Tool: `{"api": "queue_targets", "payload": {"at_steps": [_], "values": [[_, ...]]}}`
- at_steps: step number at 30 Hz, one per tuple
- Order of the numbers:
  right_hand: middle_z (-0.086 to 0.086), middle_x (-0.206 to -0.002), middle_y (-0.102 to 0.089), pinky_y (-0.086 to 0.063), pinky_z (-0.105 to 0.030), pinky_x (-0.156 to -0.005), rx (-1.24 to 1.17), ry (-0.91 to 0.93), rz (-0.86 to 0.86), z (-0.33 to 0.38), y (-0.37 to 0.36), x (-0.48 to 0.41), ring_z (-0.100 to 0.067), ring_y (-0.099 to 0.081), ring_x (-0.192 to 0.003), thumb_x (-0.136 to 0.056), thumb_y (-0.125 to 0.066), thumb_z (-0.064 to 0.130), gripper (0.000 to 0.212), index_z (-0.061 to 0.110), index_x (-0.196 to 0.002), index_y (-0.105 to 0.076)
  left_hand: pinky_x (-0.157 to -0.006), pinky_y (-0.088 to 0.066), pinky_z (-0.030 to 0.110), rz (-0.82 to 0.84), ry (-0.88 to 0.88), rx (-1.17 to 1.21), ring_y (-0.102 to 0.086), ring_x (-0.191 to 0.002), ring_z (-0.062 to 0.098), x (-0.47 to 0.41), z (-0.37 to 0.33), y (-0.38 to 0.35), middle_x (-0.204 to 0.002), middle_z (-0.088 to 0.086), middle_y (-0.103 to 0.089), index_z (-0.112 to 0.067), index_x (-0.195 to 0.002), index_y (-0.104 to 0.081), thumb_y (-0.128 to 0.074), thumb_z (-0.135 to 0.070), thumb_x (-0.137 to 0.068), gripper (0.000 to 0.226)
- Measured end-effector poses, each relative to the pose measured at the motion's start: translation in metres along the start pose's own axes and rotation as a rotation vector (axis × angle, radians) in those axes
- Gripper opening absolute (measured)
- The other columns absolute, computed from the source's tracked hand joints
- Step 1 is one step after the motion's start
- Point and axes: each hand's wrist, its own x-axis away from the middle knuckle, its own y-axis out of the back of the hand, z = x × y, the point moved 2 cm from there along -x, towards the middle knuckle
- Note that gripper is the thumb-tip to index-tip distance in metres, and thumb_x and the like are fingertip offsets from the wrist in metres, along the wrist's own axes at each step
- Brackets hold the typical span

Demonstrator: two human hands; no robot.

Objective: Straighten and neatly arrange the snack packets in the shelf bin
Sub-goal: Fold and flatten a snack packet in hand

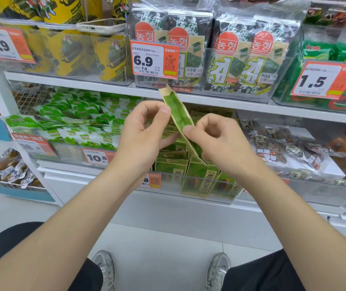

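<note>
Shop: shelves (109, 81) w/ price tags (155, 59), snacks.

The slim green-and-tan snack packet (179, 119) looks like smooth, faintly sheened plastic film. The clear shelf bin (210, 186) is glossy transparent plastic. Crinkled, shiny clear film wraps the dark green seaweed packs (251, 51). The orange-and-white price tag (154, 59) looks like smooth paper.

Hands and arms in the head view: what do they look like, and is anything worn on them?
The left hand and right hand are bare: no gloves, rings or watch visible. Both forearms are bare too, with no sleeves in view.
</note>
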Motion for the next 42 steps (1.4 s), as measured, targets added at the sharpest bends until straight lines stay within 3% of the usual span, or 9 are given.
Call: {"api": "queue_targets", "payload": {"at_steps": [3,10,14,18,21,24,28,33,42], "values": [[0.003,-0.064,-0.069,-0.06,-0.051,-0.067,0.022,0.075,-0.12,0.004,0.0,0.0,-0.012,-0.061,-0.058,-0.094,-0.07,0.053,0.041,0.015,-0.079,-0.064,-0.098,-0.061,0.053,0.139,0.089,-0.034,-0.067,-0.125,0.033,0.004,0.004,-0.006,-0.131,0.016,-0.069,-0.016,-0.112,-0.06,-0.067,-0.03,-0.104,0.018],[0.001,-0.054,-0.046,-0.052,-0.059,-0.056,0.066,0.163,-0.173,0.0,-0.01,0.002,-0.034,-0.048,-0.056,-0.103,-0.059,0.056,0.059,0.01,-0.067,-0.058,-0.09,-0.064,0.045,0.229,0.22,0.003,-0.075,-0.105,0.028,0.006,0.007,-0.004,-0.115,0.012,-0.078,-0.01,-0.128,-0.053,-0.077,-0.026,-0.092,0.046],[-0.014,-0.056,-0.053,-0.045,-0.045,-0.053,0.14,0.214,-0.231,0.001,-0.009,0.005,-0.035,-0.049,-0.057,-0.105,-0.06,0.048,0.057,0.009,-0.063,-0.059,-0.093,-0.062,0.049,0.31,0.22,-0.053,-0.076,-0.109,0.027,0.006,0.008,0.002,-0.127,0.01,-0.074,-0.024,-0.137,-0.058,-0.089,-0.02,-0.08,0.065],[0.002,-0.049,-0.048,-0.034,-0.031,-0.05,0.217,0.236,-0.265,0.002,-0.007,0.003,-0.011,-0.04,-0.048,-0.108,-0.058,0.042,0.056,0.017,-0.058,-0.055,-0.086,-0.063,0.046,0.371,0.238,0.014,-0.077,-0.104,0.029,0.004,0.002,0.005,-0.127,0.012,-0.075,-0.028,-0.141,-0.061,-0.083,-0.012,-0.081,0.066],[-0.009,-0.059,-0.064,-0.056,-0.047,-0.057,0.11,0.219,-0.187,-0.001,-0.005,-0.001,-0.029,-0.064,-0.056,-0.105,-0.056,0.052,0.054,0.013,-0.068,-0.067,-0.08,-0.063,0.044,0.371,0.245,0.033,-0.077,-0.104,0.029,0.003,0.0,0.007,-0.123,0.012,-0.077,-0.027,-0.141,-0.063,-0.081,-0.011,-0.08,0.065],[-0.023,-0.078,-0.074,-0.063,-0.062,-0.07,-0.116,0.101,-0.059,-0.001,-0.002,-0.001,-0.046,-0.075,-0.077,-0.102,-0.064,0.053,0.051,0.007,-0.081,-0.075,-0.081,-0.063,0.046,0.351,0.26,0.035,-0.077,-0.105,0.028,0.003,0.001,0.009,-0.122,0.012,-0.077,-0.028,-0.141,-0.064,-0.081,-0.013,-0.079,0.066],[-0.02,-0.098,-0.079,-0.064,-0.052,-0.092,-0.27,-0.014,0.102,0.001,0.009,0.002,-0.036,-0.078,-0.098,-0.099,-0.074,0.027,0.03,-0.003,-0.095,-0.075,-0.088,-0.063,0.048,0.327,0.265,0.063,-0.075,-0.111,0.028,0.001,0.002,0.013,-0.127,0.01,-0.076,-0.03,-0.143,-0.062,-0.08,-0.015,-0.081,0.066],[-0.013,-0.093,-0.08,-0.063,-0.031,-0.081,-0.229,0.021,0.161,0.0,0.012,0.002,-0.021,-0.077,-0.085,-0.1,-0.071,0.009,0.012,-0.003,-0.098,-0.073,-0.084,-0.064,0.042,0.338,0.26,0.069,-0.076,-0.11,0.028,0.002,0.002,0.012,-0.13,0.008,-0.075,-0.03,-0.144,-0.061,-0.078,-0.015,-0.083,0.066],[-0.013,-0.111,-0.079,-0.062,-0.052,-0.096,-0.21,0.073,0.217,0.001,0.015,0.005,-0.033,-0.078,-0.102,-0.095,-0.076,0.004,0.018,-0.003,-0.109,-0.068,-0.09,-0.062,0.04,0.363,0.261,0.076,-0.074,-0.115,0.024,0.003,0.003,0.011,-0.134,0.004,-0.073,-0.031,-0.146,-0.061,-0.071,-0.022,-0.091,0.056]]}}
